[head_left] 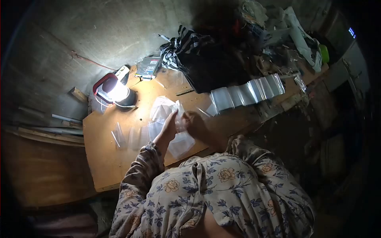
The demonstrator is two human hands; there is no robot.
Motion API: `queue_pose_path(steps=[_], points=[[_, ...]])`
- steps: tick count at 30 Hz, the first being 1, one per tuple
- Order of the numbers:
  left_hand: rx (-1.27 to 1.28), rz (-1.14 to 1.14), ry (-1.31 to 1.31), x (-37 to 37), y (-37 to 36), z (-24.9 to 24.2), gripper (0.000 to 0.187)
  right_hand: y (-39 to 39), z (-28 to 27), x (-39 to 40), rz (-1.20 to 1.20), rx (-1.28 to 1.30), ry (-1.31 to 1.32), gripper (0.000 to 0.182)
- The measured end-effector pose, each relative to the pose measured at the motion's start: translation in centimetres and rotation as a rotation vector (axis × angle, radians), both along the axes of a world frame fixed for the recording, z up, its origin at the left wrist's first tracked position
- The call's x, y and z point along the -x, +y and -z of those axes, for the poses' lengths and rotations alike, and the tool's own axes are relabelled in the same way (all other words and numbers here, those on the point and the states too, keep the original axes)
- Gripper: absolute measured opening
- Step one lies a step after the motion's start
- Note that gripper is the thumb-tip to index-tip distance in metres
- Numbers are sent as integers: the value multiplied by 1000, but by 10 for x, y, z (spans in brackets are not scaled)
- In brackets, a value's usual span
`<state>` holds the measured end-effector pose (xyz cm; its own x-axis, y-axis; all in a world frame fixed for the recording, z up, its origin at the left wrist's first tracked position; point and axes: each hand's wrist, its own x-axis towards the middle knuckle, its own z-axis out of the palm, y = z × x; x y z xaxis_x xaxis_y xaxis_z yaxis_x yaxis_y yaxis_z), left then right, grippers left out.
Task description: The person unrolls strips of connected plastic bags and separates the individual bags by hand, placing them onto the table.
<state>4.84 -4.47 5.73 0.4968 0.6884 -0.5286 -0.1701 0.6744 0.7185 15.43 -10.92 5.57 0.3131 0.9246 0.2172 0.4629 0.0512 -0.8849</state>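
Near the middle of the wooden table, my left hand (170, 127) is closed on a thin clear plastic sheet (181, 123) held upright. My right hand (194, 123) is close beside it on the right, blurred by motion, and its fingers cannot be made out. A crumpled white plastic bag (160, 108) lies just behind my left hand. Clear plastic pieces (139, 137) lie to the left of my hands, and another clear piece (181, 145) lies beneath them.
A lit lantern (119, 93) stands at the back left by the wall. Overlapping clear packets (248, 95) form a row on the right. Behind them are a black bag (210, 65) and a striped cloth (186, 41). A flat box (147, 67) lies near the lantern.
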Motion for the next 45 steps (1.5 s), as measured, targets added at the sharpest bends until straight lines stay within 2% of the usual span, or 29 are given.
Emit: queue_pose_path(steps=[1, 3, 4, 6, 7, 8, 10, 11, 15, 16, 19, 20, 22, 23, 25, 26, 27, 28, 29, 30, 31, 32, 35, 38, 41, 42, 43, 44, 45], points=[[235, 213, -309, 6, 14, 15, 36, -4, -12, 8, -120, -180, -109, 10], [-148, 136, 23, 4, 18, 20, 30, -6, -14, 20, -167, -220, -79, 10], [-177, 166, 125, 8, 10, -13, 22, -7, -17, 16, -157, -221, -79, 10], [-170, 171, 198, 28, 21, 7, 15, -13, -23, -2, -311, -84, 117, 10], [-174, 171, 210, 34, 20, 3, 14, -4, -11, -20, -133, -333, -189, 10], [-174, 172, 208, 38, 20, 2, 14, -2, -23, -41, 51, -172, -200, 16], [-220, 212, 298, 45, 17, 2, 14, 2, -11, -79, 262, 481, -694, 46], [-223, 212, 301, 46, 14, 1, 14, 4, 7, -86, 360, 518, -818, 52], [-284, 146, 391, 43, -1, -4, 13, 9, 44, -112, 391, 623, -807, 33], [-293, 146, 346, 45, -3, -4, 13, 13, 47, -115, 434, 571, -1006, 22], [-316, 135, 283, 53, -1, -4, 13, 16, 46, -140, 393, 626, -929, 19], [-327, 123, 265, 57, 2, -6, 12, 16, 33, -148, 338, 680, -923, 20], [-394, 150, 278, 74, 13, -20, 13, 12, 11, -176, 489, 530, -646, 18], [-456, 173, 295, 86, 17, -32, 14, 7, -19, -193, 259, 506, -760, 13], [-374, 13, 298, 116, 23, -68, 12, -7, -85, -214, 278, 383, -829, 13], [-1007, 303, 503, 155, 40, -73, 15, -15, -110, -237, 185, 257, -770, 19], [-1683, 328, 737, 193, 57, -77, 22, -30, -156, -237, 235, 229, -872, 24], [-2182, 184, 725, 219, 56, -102, 29, -43, -201, -235, 203, 322, -600, 29], [-1820, 68, 712, 232, 44, -123, 30, -55, -233, -238, 295, 333, -598, 35], [-1411, -125, 581, 245, 33, -144, 32, -67, -250, -262, 193, 293, -304, 41], [-1080, -356, 433, 259, 21, -165, 34, -76, -270, -271, 201, 189, -371, 41], [-940, -475, 379, 275, 19, -176, 34, -83, -284, -272, 251, 93, -155, 39], [-861, -593, 364, 321, 17, -181, 35, -89, -284, -327, 202, 95, 33, 34], [-839, -633, 378, 344, 13, -179, 36, -74, -235, -350, 260, 218, 23, 36], [-830, -659, 398, 357, 6, -180, 36, -56, -138, -362, 275, 277, -249, 34], [-832, -660, 410, 360, 6, -180, 37, -52, -101, -358, 278, 184, -338, 33], [-834, -666, 419, 362, 3, -179, 37, -49, -76, -354, 304, 363, -516, 33], [-837, -667, 431, 365, 1, -179, 37, -47, -36, -348, 457, 408, -467, 29], [-842, -667, 443, 368, 0, -179, 37, -49, 1, -345, 575, 334, -629, 29]])
